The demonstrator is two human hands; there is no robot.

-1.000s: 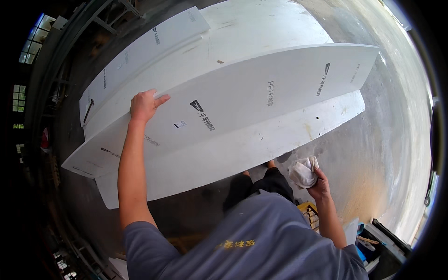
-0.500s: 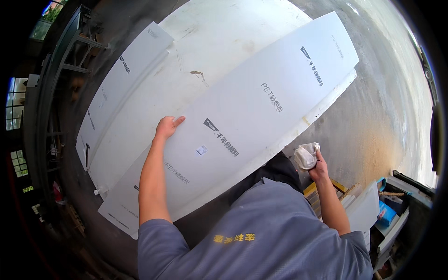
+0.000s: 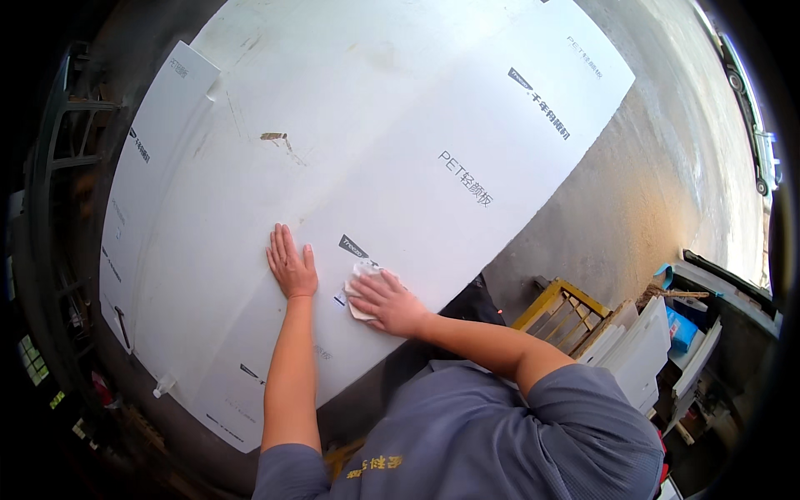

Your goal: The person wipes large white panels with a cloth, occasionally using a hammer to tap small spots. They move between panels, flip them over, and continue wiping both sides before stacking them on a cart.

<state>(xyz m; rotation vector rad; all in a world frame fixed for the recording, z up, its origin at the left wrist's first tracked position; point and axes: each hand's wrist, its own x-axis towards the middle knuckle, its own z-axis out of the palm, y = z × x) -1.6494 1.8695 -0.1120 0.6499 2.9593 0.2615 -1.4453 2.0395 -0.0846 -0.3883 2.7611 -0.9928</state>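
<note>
Right hand [image 3: 389, 302], fingers apart, presses crumpled cloth [image 3: 364, 271] (partly hidden) against smooth white board [image 3: 417, 208]; left hand [image 3: 293, 268] lies flat, thumb apart.

A workshop; large printed boards [image 3: 450, 242], a hammer [image 3: 122, 327], leaning panels [image 3: 640, 352], a metal rack [image 3: 87, 106]; dusty grey floor [image 3: 583, 208].

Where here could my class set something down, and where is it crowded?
Free: the white sheet between the narrow board and the left hand, bar some marks; the wide printed board beyond the cloth, toward the upper right. Crowded: around the right hand on the cloth, and lower right, with the yellow frame and white panels.
</note>
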